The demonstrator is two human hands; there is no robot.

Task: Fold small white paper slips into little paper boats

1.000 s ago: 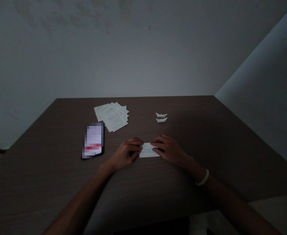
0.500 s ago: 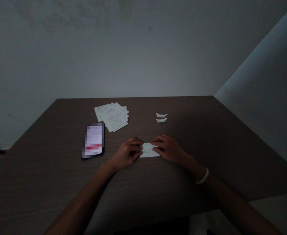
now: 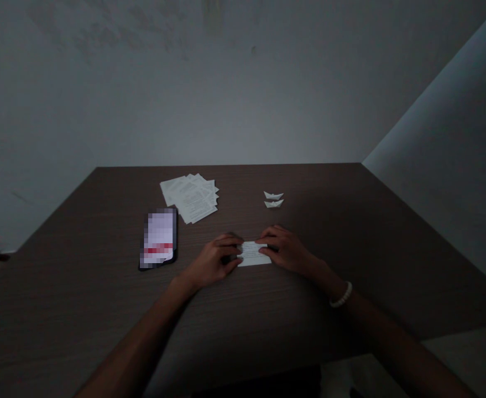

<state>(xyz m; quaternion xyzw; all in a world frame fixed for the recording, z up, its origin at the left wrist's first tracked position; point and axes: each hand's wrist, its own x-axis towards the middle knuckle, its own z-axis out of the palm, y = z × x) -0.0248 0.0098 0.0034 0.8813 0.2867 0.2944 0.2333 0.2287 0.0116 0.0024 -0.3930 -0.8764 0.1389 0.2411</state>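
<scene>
A small printed sheet of paper (image 3: 251,253), which looks folded, lies on the brown table between my hands. My left hand (image 3: 215,258) grips its left edge, thumb at the near corner and fingers at the far one. On the right side, my right hand (image 3: 287,250) has its fingertips on the far edge and its thumb on the paper's face. Two small white paper boats, the farther boat (image 3: 273,195) and the nearer boat (image 3: 274,204), sit side by side beyond my right hand.
A fanned stack of printed papers (image 3: 191,196) lies at the back left. Nearer me is a phone (image 3: 158,237) with a lit, blurred screen. The wooden table (image 3: 81,276) meets a grey wall (image 3: 243,99) at the back.
My right hand has shifted very slightly, its thumb a little higher on the paper. My left hand and the other things have stayed in place.
</scene>
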